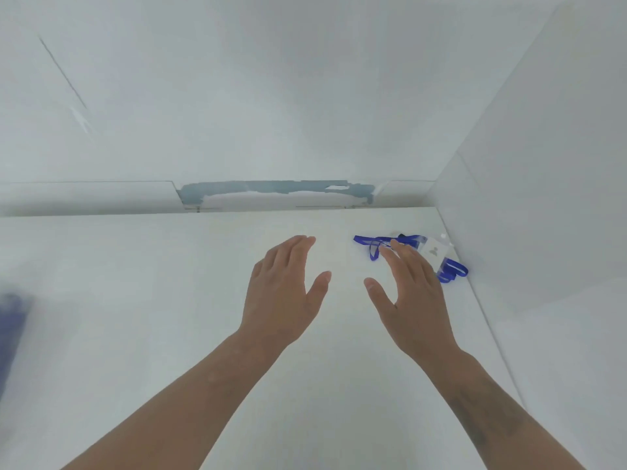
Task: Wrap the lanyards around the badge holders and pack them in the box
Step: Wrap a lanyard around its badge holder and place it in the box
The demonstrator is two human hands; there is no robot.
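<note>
Surface: white table (169,300) set into a corner of pale walls (305,79), with a strip of bluish, patchy paint (271,189) along the base of the far wall.
Left hand: left hand (283,293) reaches out over the bare tabletop, palm down, fingers straight and together, thumb spread toward the other hand — it holds nothing.
Right hand: right hand (412,300) is stretched forward beside the left, fingers straight, thumb out wide; nothing is gripped.
Lanyard: blue lanyard (376,244) lies loose and tangled on the table, just past the right hand's fingertips (395,244), which overlap its strands in this view; whether they touch it I cannot tell. Another loop of it shows to the right of that hand's knuckles.
Badge holder: clear badge holder (434,251) with a white card lies flat just beyond and to the right of the right hand's fingers — unwrapped, close to the side wall.
Left edge: blurred dark-blue shape (12,327) sits far to the left of the left hand; too smeared to identify.
</note>
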